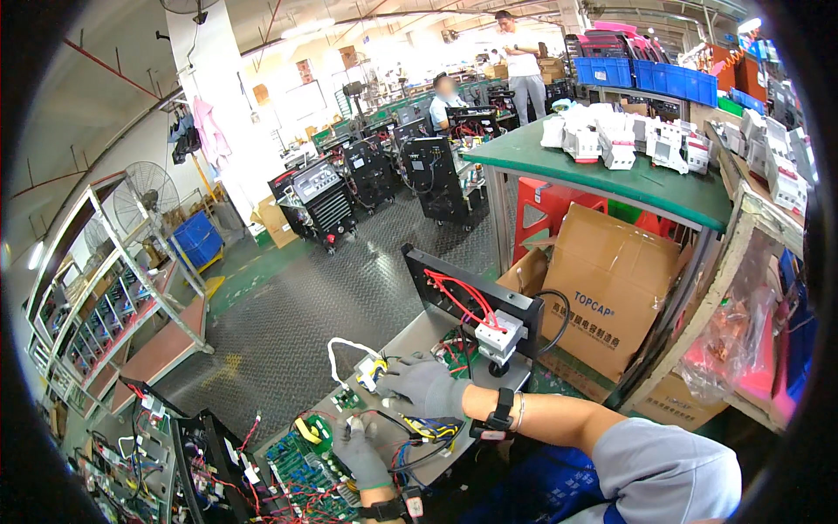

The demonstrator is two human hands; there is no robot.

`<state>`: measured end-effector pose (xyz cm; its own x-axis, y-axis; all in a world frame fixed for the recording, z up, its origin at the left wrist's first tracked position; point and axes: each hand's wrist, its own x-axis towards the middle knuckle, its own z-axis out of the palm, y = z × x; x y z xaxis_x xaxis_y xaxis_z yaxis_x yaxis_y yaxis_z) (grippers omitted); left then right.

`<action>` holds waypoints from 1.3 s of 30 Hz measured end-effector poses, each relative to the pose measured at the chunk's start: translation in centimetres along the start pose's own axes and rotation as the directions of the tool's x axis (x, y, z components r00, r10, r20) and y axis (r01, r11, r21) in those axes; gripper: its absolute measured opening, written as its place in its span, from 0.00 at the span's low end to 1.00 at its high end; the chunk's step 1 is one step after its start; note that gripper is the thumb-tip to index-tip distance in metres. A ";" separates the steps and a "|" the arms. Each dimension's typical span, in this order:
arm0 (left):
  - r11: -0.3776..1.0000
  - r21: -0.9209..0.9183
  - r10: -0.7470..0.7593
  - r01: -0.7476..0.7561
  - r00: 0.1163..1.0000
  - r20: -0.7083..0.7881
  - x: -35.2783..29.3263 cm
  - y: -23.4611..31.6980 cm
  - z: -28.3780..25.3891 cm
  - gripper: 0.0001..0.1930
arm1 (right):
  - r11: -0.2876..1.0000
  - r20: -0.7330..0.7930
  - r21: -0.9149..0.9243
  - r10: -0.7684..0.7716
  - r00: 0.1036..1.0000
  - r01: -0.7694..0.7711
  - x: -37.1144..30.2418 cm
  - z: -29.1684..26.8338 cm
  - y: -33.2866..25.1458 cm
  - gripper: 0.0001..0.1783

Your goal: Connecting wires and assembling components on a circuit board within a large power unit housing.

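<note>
My grey-gloved right hand (424,389) reaches left over a metal chassis plate (410,349), fingers stretched out. Its fingertips are against or just beside a yellow-and-white wound part (373,373), where a thick white cable (337,351) ends. Closer to me, my gloved left hand (361,454) has its fingers bent together at the edge of a green circuit board (301,467); anything between them is too small to make out. A small green board (346,399) sits between the hands' far sides. A yellow-and-black wire bundle (435,428) lies below my right hand.
An upright black panel (471,293) with red wires and a white breaker (500,337) stands at the plate's far right. Another wired chassis (209,463) is at left. A green table (524,148) with white breakers, a cardboard box (602,293) and a shelf stand right. Two people are farther back.
</note>
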<state>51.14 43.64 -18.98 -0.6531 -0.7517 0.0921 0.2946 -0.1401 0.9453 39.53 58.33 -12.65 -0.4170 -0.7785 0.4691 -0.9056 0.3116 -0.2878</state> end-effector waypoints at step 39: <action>0.999 0.004 -0.048 0.048 0.998 -0.040 -0.4 0.8 0.8 0.07 | 1.000 0.008 -0.026 -0.002 1.000 0.002 0.1 0.1 0.1 0.17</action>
<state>51.05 44.40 -18.03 -0.6382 -0.7691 0.0341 0.2599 -0.1735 0.9499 39.43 58.23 -12.70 -0.4145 -0.7836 0.4629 -0.9082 0.3237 -0.2653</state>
